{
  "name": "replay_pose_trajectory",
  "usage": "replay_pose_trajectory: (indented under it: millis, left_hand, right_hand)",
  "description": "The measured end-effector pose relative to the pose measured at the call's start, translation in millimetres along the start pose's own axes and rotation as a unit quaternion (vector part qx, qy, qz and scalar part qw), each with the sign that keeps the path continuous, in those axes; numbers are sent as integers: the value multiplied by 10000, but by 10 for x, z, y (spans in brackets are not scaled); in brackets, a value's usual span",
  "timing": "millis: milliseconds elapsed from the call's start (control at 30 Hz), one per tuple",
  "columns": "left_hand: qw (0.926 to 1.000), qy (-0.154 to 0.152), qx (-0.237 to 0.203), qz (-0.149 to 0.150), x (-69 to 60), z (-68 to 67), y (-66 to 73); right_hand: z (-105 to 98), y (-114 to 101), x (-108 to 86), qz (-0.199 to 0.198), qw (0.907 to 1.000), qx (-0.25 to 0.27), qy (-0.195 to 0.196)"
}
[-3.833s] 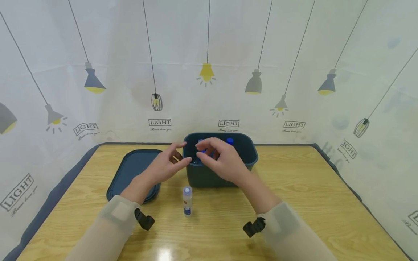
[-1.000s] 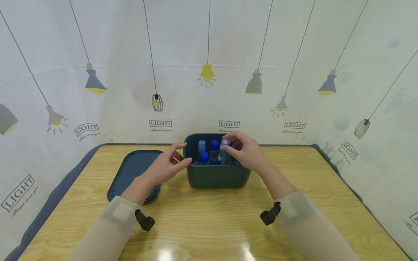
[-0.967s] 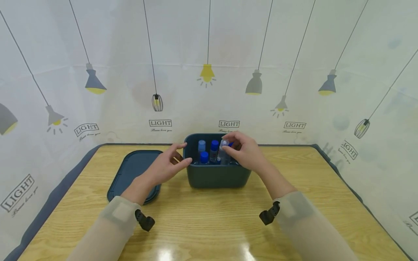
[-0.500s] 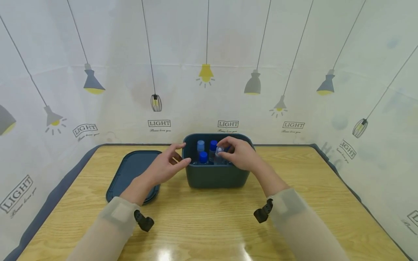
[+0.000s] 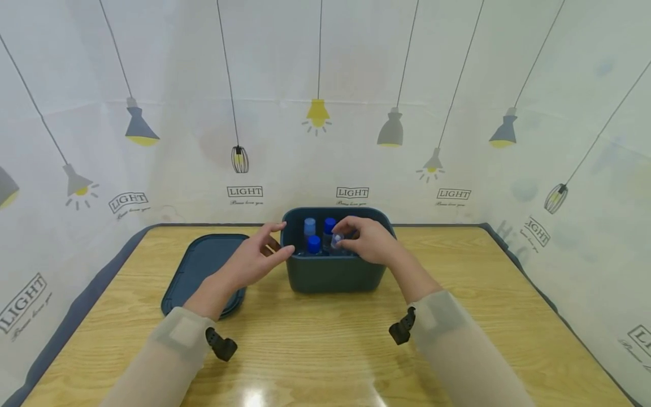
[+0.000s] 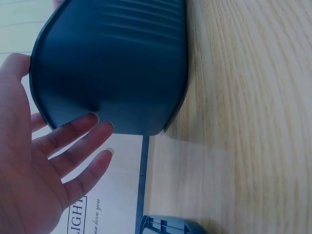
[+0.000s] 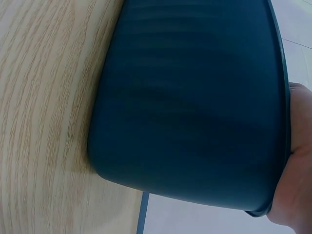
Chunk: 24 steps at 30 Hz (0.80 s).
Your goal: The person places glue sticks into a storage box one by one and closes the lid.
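Observation:
A dark teal plastic bin [image 5: 333,275] stands at the back middle of the table. My right hand [image 5: 368,240] reaches over its front rim and pinches a small clear bottle [image 5: 337,241] by its transparent top; the bottle's lower part is hidden behind the wall. Left of it in the bin are upright bottles with a light blue cap [image 5: 309,226], a dark blue cap [image 5: 329,225] and another blue cap [image 5: 313,244]. My left hand [image 5: 252,255] is at the bin's left end, thumb and index finger touching the rim. In the left wrist view its other fingers [image 6: 85,178] extend loosely by the end wall.
A dark teal lid [image 5: 203,271] lies flat on the wooden table [image 5: 305,345], left of the bin and partly under my left forearm. Behind the table hangs a pale curtain [image 5: 285,158] printed with lamps; it also runs along both sides.
The clear bottle, earlier standing on the table before the bin, is now inside it. Over the last second my right hand has lowered it and shifted left. My left hand stays at the rim.

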State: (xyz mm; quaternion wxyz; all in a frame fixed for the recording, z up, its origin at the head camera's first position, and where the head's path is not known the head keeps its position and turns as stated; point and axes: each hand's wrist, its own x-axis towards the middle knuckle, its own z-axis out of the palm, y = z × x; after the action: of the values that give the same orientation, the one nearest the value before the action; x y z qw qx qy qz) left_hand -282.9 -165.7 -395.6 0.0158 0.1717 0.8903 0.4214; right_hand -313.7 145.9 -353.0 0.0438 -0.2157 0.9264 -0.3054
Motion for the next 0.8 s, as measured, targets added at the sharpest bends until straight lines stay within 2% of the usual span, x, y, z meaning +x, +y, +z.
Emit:
replay_pose_trajectory:
  millis: [800]
  left_hand:
    - [9999, 44, 101, -44, -5, 9, 12]
  right_hand:
    - [-6, -2, -20, -64, 9998, 167, -63]
